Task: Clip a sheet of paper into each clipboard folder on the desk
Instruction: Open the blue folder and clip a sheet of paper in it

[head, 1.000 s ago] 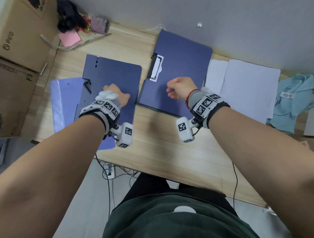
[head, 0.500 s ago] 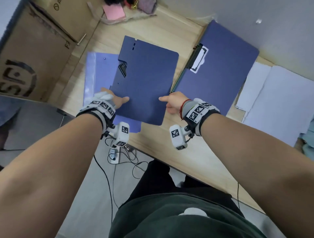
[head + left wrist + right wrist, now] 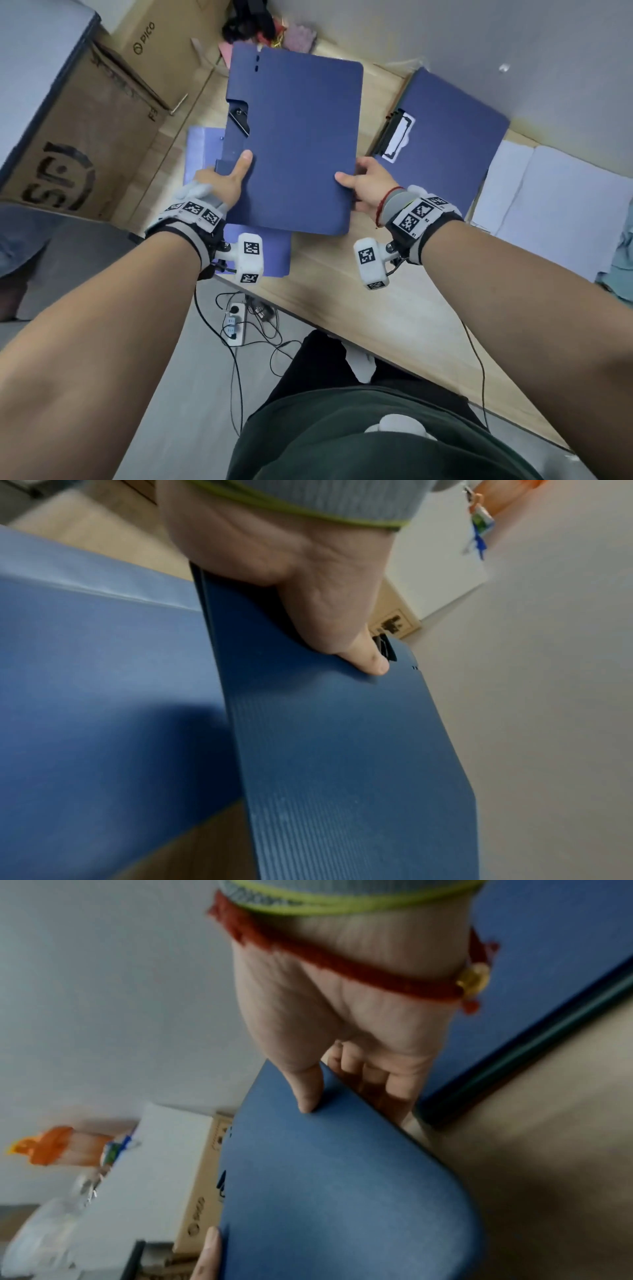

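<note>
A closed dark blue clipboard folder [image 3: 294, 144] is lifted off the desk, held at both near side edges. My left hand [image 3: 226, 181] grips its left edge, thumb on the cover [image 3: 342, 723], fingers hidden beneath. My right hand [image 3: 363, 181] pinches the right edge [image 3: 325, 1177], thumb on top and fingers curled under. A second dark blue folder [image 3: 452, 144] lies on the desk to the right, its black clip [image 3: 397, 137] over a white sheet. A lighter blue folder [image 3: 267, 253] lies flat under the lifted one. Loose white paper [image 3: 548, 198] is stacked at the right.
Cardboard boxes [image 3: 85, 130] stand off the desk's left end. Pink and dark clutter [image 3: 267, 31] sits at the back by the wall. A light blue cloth [image 3: 620, 246] lies at the far right. Bare wooden desk [image 3: 394, 318] runs along the near edge; cables and a power strip [image 3: 236, 325] lie below.
Both hands have taken the left dark blue folder by its edges and lifted it off the lighter blue folder toward me. The head view has swung left.
</note>
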{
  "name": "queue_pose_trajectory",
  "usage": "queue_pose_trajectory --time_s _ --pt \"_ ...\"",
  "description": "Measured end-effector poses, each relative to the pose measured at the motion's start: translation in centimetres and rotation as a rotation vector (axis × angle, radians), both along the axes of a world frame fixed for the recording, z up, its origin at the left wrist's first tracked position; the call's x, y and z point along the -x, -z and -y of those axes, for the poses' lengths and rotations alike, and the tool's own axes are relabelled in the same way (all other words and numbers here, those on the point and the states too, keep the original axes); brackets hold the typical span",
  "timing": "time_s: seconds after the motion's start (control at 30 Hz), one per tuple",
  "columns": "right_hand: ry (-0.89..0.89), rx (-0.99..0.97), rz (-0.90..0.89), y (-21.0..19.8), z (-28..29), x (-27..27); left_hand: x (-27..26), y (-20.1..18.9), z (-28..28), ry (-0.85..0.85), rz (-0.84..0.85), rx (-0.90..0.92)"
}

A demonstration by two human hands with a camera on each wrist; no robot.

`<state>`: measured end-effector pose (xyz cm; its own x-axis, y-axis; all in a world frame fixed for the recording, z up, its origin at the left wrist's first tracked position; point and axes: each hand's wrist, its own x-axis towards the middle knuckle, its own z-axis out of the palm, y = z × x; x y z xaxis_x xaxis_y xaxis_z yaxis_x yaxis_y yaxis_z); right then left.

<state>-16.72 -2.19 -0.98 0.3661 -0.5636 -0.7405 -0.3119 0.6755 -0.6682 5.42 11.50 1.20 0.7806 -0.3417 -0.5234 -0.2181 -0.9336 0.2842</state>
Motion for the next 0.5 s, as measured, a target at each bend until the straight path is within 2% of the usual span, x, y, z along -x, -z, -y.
queue_pose_trajectory --time_s 0.07,0.17,0.23,0.33,0.43,0.5 --pt "0.076 0.062 0.036 -1.1 1.5 1.7 1.8 -0.9 1.8 0.07 -0.034 0.073" --pt "0.167 0.163 -0.048 -1.8 3.8 6.5 5.9 -2.3 5.2 0.196 -0.149 0.193" --pt "0.197 0.185 -0.079 -1.9 4.6 10.8 8.4 -1.5 7.6 0.296 -0.204 0.213" --pt "0.246 0.179 -0.085 -2.5 4.1 16.7 11.8 0.2 10.0 0.394 -0.218 0.207" --pt "0.257 0.144 -0.102 -2.6 2.4 23.3 17.2 0.5 11.9 0.415 -0.325 0.281" --pt "0.246 0.119 -0.137 -2.3 1.0 27.6 20.9 1.4 12.8 0.427 -0.4 0.253"
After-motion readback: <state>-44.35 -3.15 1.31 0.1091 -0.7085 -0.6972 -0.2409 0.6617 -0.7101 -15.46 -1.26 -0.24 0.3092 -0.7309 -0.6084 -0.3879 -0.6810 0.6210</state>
